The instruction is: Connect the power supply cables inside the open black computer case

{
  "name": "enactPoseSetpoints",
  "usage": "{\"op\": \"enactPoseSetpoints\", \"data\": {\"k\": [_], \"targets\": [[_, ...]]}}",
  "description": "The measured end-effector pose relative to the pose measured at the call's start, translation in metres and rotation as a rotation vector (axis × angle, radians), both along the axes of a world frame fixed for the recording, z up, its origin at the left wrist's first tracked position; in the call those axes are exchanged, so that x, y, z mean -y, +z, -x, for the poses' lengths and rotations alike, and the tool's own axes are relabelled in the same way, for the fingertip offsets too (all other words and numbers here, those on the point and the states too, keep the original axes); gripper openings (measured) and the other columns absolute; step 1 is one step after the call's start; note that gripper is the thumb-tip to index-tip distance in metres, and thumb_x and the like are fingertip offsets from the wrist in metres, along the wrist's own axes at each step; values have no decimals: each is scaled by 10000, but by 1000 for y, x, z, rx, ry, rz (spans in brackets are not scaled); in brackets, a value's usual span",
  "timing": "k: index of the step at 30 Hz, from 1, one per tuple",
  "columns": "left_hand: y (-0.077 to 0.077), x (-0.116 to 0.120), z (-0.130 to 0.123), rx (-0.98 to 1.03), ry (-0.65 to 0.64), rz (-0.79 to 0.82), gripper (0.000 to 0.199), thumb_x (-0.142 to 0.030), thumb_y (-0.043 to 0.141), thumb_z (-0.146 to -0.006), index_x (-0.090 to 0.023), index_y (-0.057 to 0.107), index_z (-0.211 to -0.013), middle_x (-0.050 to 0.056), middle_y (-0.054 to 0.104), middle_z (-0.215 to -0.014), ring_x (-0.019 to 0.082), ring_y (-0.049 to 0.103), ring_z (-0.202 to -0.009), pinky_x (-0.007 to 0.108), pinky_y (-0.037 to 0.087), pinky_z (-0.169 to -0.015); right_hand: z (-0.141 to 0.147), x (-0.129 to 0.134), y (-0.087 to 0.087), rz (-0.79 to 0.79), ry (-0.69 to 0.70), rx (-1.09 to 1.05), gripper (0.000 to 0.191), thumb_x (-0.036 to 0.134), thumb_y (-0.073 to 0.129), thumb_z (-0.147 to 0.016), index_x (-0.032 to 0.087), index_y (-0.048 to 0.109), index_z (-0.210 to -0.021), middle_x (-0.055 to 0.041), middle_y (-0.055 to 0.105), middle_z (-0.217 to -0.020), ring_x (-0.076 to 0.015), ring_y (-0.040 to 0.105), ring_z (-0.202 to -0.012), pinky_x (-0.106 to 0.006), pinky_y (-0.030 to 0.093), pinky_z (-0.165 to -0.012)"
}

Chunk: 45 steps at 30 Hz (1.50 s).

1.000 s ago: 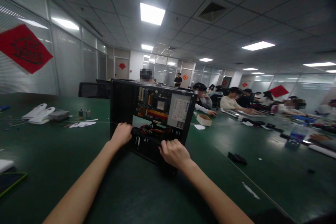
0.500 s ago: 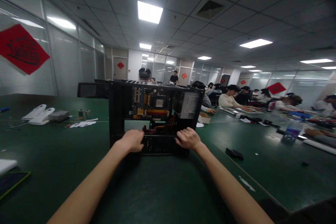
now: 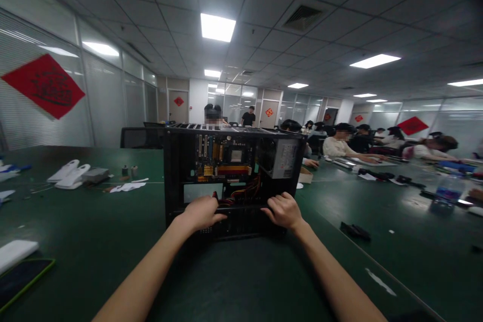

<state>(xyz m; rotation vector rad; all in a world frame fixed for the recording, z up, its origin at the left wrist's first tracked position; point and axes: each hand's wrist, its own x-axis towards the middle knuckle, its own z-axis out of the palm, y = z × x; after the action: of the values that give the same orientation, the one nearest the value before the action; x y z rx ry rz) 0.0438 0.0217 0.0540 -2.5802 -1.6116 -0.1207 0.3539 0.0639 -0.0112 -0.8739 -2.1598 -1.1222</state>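
Note:
A black computer case (image 3: 174,171) stands on the green table (image 3: 222,282) in front of me, its open side facing me. Inside are a motherboard (image 3: 226,153), a silver power supply (image 3: 286,158) and a bundle of coloured cables (image 3: 249,188). My left hand (image 3: 202,213) is closed over the case's near edge, left of the middle, its thumb on the front face. Farther right on the same edge, my right hand (image 3: 284,210) grips with its fingers curled inward. The fingertips of both hands are partly hidden behind the edge.
To the left lie white plastic pieces (image 3: 70,175), a grey box (image 3: 95,176) and a phone with a green rim (image 3: 22,282). On the right are a black strap-like item (image 3: 355,231) and a water bottle (image 3: 449,188). Several people sit along the table's far right.
My view has shifted, so the scene sits lower and the case slightly to the right. Both hands keep their hold on the case edge; my left thumb is now stretched along it.

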Motion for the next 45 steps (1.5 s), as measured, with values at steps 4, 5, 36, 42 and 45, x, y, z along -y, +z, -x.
{"op": "enactPoseSetpoints", "data": {"k": [4, 5, 36, 42, 45], "targets": [[4, 0, 2, 34, -54, 52, 455, -515, 549, -858, -143, 674, -1087, 174, 712, -992, 301, 686, -875, 348, 524, -722, 0, 3, 2, 5, 23, -6, 395, 380, 485, -969, 160, 576, -654, -34, 567, -587, -149, 456, -563, -329, 260, -672], [5, 0, 2, 40, -62, 73, 440, -501, 551, -861, -142, 681, -1078, 170, 714, -986, 299, 686, -870, 345, 523, -718, 0, 5, 3, 6, 25, -7, 395, 381, 487, -968, 160, 579, -654, -35, 569, -588, -148, 458, -562, -328, 262, -672], [-1, -42, 19, 439, -75, 348, 503, -552, 471, -839, -151, 692, -1049, 110, 712, -1095, 274, 637, -995, 335, 457, -861, 88, 50, 36, 554, 163, -366, 201, 305, 469, -979, 172, 614, -1020, -90, 655, -1030, -208, 587, -960, -310, 433, -841], [-1, -43, 23, 425, -149, 63, 469, -548, 482, -861, -149, 661, -1029, 116, 668, -1086, 276, 599, -1033, 344, 433, -876, 137, 27, 79, 905, 181, -210, 268, 357, 552, -925, 156, 657, -1069, -113, 688, -1057, -237, 628, -979, -292, 442, -793], [9, -38, 21, 413, -115, -114, 458, -561, 449, -888, -156, 662, -860, 99, 667, -927, 264, 608, -915, 335, 425, -780, 140, 21, 97, 1033, 205, -182, 216, 338, 599, -885, 153, 690, -950, -89, 715, -941, -215, 645, -860, -263, 412, -698]]}}
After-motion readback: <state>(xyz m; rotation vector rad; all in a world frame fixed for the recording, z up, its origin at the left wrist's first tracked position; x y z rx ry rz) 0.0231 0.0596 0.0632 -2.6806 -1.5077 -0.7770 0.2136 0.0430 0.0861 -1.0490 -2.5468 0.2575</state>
